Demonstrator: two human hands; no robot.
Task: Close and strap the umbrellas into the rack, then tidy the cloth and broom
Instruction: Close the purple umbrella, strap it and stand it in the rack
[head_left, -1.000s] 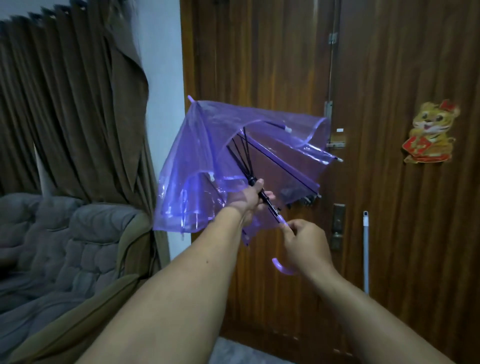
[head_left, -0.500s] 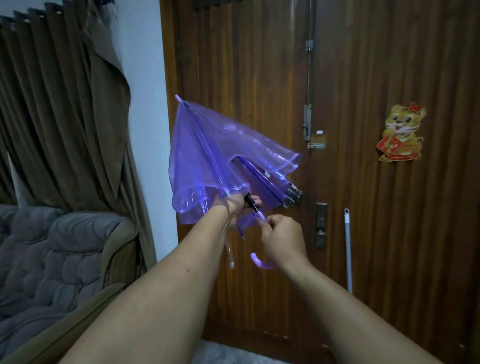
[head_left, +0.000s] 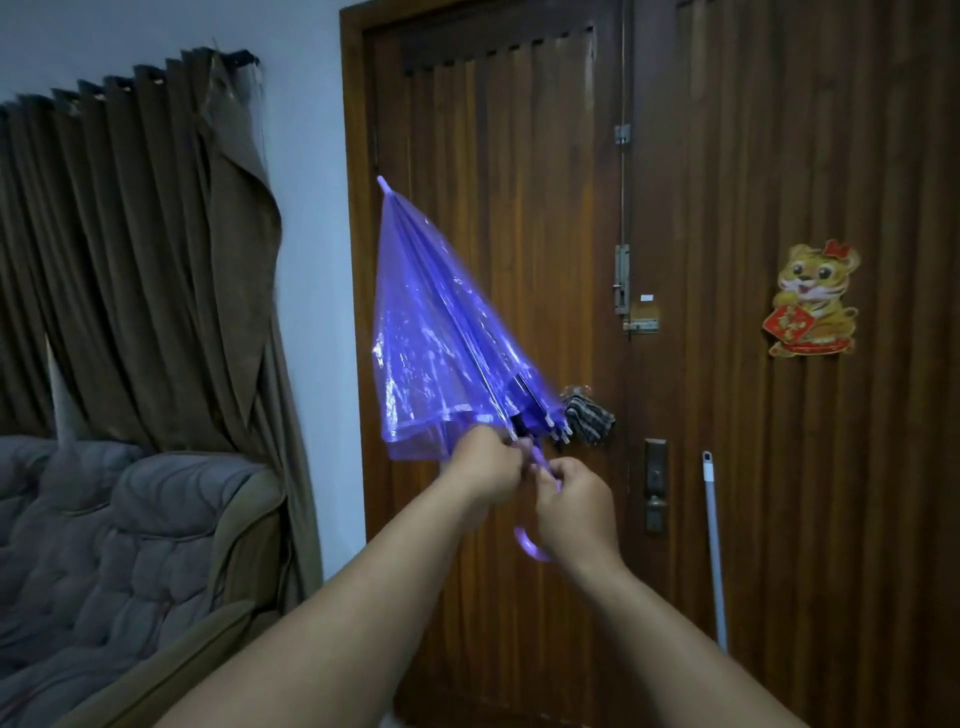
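Two hands on one translucent purple plastic umbrella (head_left: 436, 332), held up before the dark wooden slatted door (head_left: 753, 208), tip pointing up and left. Left hand (head_left: 485, 470) is closed around the shaft just under the canopy edge; right hand (head_left: 574, 506) is closed on the purple hooked handle (head_left: 530, 545). Change over the last second: canopy went from half-spread to collapsed, ribs now gathered near the shaft. Folds hang loose; no strap fastened that I can see. Judgement: closing nearly done, strapping and racking remain. Rack not in view. White-tipped grey broom pole (head_left: 712, 540) leans against the door, untouched.
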